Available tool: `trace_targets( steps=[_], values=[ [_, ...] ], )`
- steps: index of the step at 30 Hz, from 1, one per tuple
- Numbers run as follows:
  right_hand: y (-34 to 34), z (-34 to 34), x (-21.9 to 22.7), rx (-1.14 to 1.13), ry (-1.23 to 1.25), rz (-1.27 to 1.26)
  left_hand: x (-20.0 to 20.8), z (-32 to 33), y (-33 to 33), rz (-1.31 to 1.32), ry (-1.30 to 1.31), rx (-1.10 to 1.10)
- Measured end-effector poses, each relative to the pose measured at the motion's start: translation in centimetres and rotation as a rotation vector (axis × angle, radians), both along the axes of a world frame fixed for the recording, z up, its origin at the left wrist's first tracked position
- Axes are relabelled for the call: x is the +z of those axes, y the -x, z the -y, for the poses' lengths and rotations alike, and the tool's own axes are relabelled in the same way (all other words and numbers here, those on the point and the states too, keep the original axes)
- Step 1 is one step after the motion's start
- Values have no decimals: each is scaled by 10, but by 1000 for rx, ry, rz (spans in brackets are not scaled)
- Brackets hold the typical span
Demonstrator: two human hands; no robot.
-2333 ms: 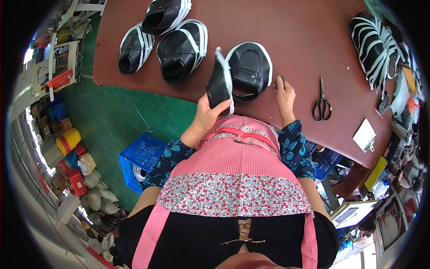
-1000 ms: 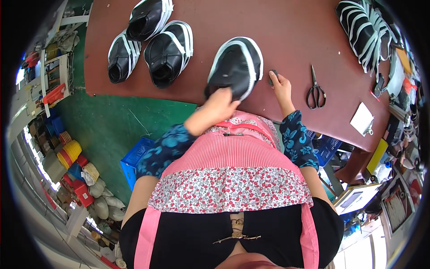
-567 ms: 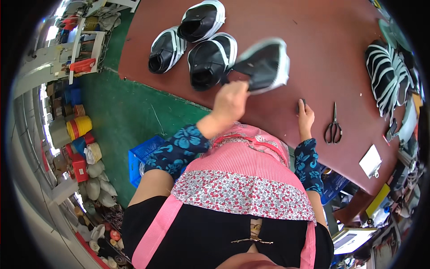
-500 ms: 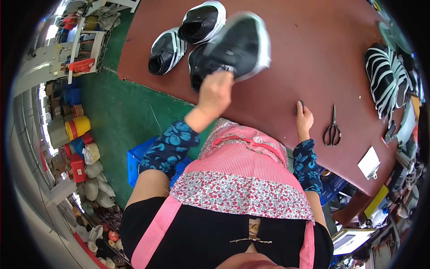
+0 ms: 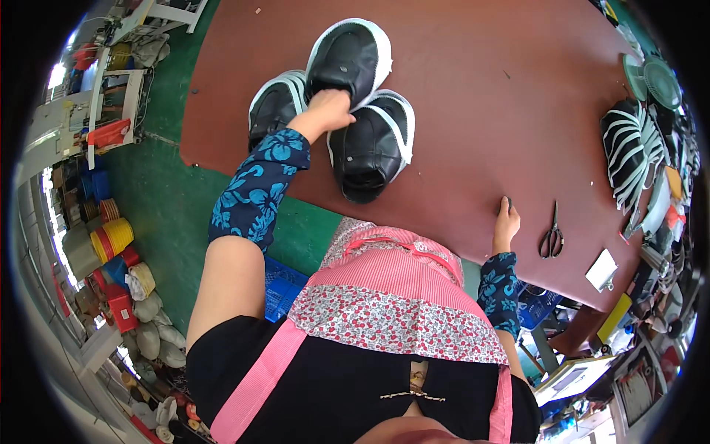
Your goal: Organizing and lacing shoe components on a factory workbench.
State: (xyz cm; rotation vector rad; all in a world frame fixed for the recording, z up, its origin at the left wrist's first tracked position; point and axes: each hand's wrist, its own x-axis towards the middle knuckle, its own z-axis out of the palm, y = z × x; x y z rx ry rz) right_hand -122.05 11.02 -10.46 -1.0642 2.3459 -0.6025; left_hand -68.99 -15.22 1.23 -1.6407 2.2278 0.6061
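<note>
Left hand (image 5: 330, 111) now far out over the worktop (image 5: 473, 96), arm fully stretched, fingers closed on the near edge of a black shoe upper with a white rim (image 5: 349, 58). That is the piece which lay just in front of the person two seconds ago, then rose off the surface half a second back — it has since travelled to the far left and sits on, or just above, the two uppers already there. Whether it has fully touched down I cannot tell; the hand covers the contact.

Pile as it stands:
- carried upper at the far end, overlapping the others
- second upper (image 5: 275, 107) to the left, partly under the forearm
- third upper (image 5: 371, 152) nearer and to the right, toe end toward the person

Right hand (image 5: 506, 219) has not shifted — resting near the worktop's near edge, fingers curled over something small and dark; what it is cannot be made out. Scissors (image 5: 551, 235) lie just right of it, untouched. Striped black-and-white pieces (image 5: 629, 152) are heaped at the far right, well apart from the work.

Reading: the spot in front of the person is now bare, and the moved upper joins the group of matching ones — a third piece added to that stack, grip not yet released.
</note>
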Motion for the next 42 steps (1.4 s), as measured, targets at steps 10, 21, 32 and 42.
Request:
trace_targets(
  steps=[10,21,32,42],
  values=[
    [-207,168,168,349,434,742,84,88,45,-1417,-609,255],
    [-234,208,76,188,361,683,-70,-4,84,-1030,513,455],
    [-176,105,139,370,585,-260,-7,-261,42,-485,454,61],
    [-145,-49,103,457,352,350,79,-267,31,-562,690,201]
  ],
)
